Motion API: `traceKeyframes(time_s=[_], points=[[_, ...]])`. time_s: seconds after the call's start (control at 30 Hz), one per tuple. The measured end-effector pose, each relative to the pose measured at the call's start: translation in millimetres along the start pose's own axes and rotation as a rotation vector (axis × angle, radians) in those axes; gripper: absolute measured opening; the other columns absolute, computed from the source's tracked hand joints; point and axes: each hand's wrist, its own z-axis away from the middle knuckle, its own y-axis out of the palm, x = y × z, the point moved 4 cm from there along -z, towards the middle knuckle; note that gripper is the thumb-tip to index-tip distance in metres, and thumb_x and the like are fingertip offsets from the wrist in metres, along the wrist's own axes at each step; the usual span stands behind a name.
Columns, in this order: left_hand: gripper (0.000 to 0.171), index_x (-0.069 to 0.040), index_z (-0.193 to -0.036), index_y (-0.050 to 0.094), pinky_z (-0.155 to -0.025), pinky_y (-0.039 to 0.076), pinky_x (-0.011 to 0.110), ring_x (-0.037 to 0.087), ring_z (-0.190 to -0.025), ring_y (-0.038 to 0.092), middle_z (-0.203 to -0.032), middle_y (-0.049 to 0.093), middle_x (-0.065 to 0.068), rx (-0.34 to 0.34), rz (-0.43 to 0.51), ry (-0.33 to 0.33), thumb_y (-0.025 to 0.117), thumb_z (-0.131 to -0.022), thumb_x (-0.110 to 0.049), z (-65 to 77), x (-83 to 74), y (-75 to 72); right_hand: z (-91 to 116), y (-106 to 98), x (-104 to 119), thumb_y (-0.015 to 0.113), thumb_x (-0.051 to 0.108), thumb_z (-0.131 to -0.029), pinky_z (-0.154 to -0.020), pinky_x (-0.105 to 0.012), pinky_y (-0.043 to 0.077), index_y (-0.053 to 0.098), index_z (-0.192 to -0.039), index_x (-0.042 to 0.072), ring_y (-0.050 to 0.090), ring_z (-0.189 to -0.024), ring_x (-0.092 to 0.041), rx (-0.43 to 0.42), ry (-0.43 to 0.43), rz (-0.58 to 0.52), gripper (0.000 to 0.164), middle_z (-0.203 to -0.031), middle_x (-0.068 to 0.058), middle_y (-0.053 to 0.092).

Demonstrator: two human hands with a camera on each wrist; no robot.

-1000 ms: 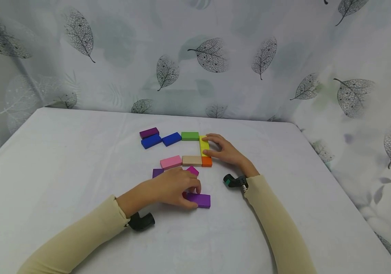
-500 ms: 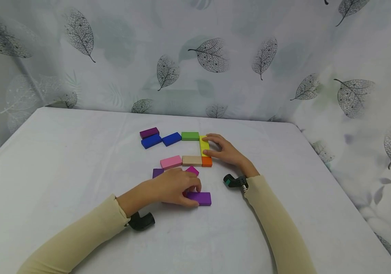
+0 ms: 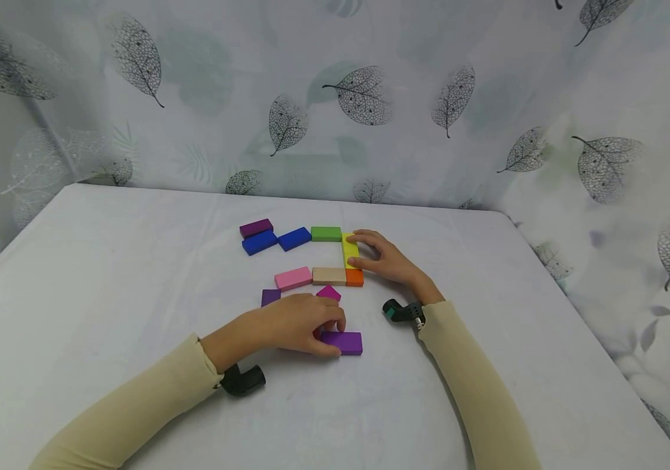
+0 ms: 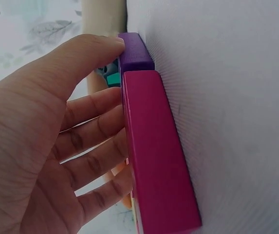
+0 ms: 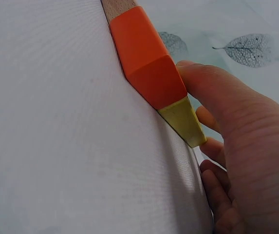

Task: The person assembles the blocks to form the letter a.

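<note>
In the head view my left hand (image 3: 293, 324) pinches a purple block (image 3: 343, 343) between thumb and index finger, low on the white table. A magenta block (image 4: 156, 151) lies end to end with this purple block in the left wrist view; my palm mostly hides it from above. Farther right, my right hand (image 3: 390, 261) holds the yellow block (image 3: 349, 250), thumb and index finger touching it near its two ends. An orange block (image 3: 355, 278) meets the yellow one's near end. In the right wrist view the thumb is beside the orange block (image 5: 146, 56).
A green block (image 3: 325, 234), two blue blocks (image 3: 295, 239) and a dark plum block (image 3: 256, 227) run left from the yellow one. Tan (image 3: 329, 276) and pink (image 3: 293, 278) blocks adjoin the orange. Partly hidden pink-magenta (image 3: 329, 293) and violet (image 3: 271, 297) blocks lie behind my left hand.
The purple block has turned slightly and shifted a little, squaring up to the view. My left hand's knuckles have lowered a bit toward me. My right hand stays in place.
</note>
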Motion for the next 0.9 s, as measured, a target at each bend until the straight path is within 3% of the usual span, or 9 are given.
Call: traceKeyframes(time_s=[0.43, 0.9], points=[[0.031, -0.02, -0.106, 0.066, -0.074, 0.04, 0.025, 0.003, -0.078, 0.051, -0.085, 0.058, -0.011, -0.021, -0.061, 0.031, 0.073, -0.084, -0.042, -0.4, -0.9, -0.4, 0.6, 0.3, 0.9, 0.07, 0.025, -0.091, -0.117, -0.056, 0.015, 0.052, -0.14, 0.013, 0.022, -0.146, -0.03, 0.004, 0.015, -0.001, 0.054, -0.154, -0.01, 0.034], [0.033, -0.02, -0.105, 0.067, -0.071, 0.038, 0.025, 0.002, -0.074, 0.049, -0.082, 0.057, -0.011, -0.026, -0.065, 0.044, 0.073, -0.084, -0.045, 1.0, -1.6, -3.6, 1.6, -0.2, 1.5, 0.068, 0.026, -0.092, -0.116, -0.055, 0.016, 0.052, -0.14, 0.014, 0.023, -0.146, -0.029, 0.003, 0.014, 0.003, 0.052, -0.154, -0.009, 0.034]])
